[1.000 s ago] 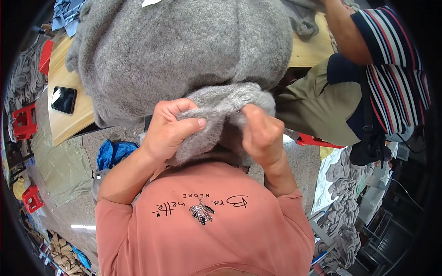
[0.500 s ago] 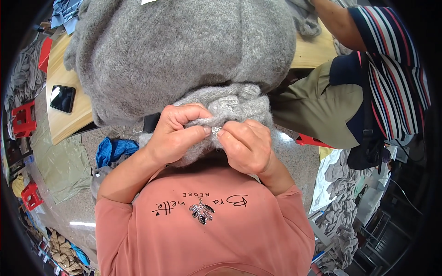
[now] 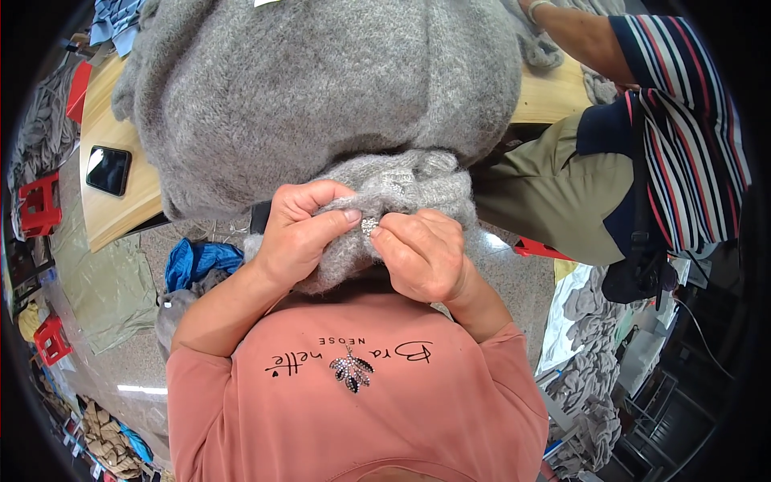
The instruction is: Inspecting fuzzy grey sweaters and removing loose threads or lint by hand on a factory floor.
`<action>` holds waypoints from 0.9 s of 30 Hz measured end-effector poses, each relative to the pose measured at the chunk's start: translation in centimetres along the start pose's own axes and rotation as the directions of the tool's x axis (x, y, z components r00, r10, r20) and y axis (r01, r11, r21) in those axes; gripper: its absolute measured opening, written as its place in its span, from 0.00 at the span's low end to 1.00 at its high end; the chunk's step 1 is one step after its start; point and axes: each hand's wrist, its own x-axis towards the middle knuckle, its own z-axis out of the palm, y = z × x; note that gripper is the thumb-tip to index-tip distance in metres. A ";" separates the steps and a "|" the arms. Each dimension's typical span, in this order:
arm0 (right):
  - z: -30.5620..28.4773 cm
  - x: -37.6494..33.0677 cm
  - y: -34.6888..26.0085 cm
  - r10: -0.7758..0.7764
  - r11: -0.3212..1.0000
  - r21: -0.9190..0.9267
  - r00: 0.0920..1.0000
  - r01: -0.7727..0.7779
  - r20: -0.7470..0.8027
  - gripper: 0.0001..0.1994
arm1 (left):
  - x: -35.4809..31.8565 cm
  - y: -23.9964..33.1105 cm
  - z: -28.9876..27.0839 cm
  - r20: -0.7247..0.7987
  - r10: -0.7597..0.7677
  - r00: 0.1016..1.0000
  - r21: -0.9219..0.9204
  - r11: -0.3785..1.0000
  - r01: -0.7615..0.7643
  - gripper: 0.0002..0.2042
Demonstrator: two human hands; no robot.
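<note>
Both hands, 2 in all, pinch 1 fuzzy grey sweater hanging off the wooden table: left hand and right hand closed tight on its bunched hem at a small shiny bit. 1 black phone lies on the table.

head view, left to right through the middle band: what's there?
red stool → black phone → left hand → small silvery bit → right hand → co-worker's striped sleeve
</note>
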 end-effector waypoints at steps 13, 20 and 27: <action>0.1 1.3 0.5 0.221 0.960 0.164 0.974 -0.226 0.050 0.14 | 0.1 0.2 -0.6 0.017 0.155 0.988 0.302 0.941 -0.152 0.04; 1.0 0.2 1.1 0.252 0.940 0.221 0.966 -0.259 0.062 0.12 | 0.1 0.1 -0.4 0.032 0.225 0.974 0.402 0.889 -0.219 0.03; 2.0 -1.0 1.4 0.070 0.995 -0.070 0.996 -0.073 -0.052 0.10 | 0.2 -0.5 0.5 -0.058 0.273 0.960 0.402 0.887 -0.227 0.02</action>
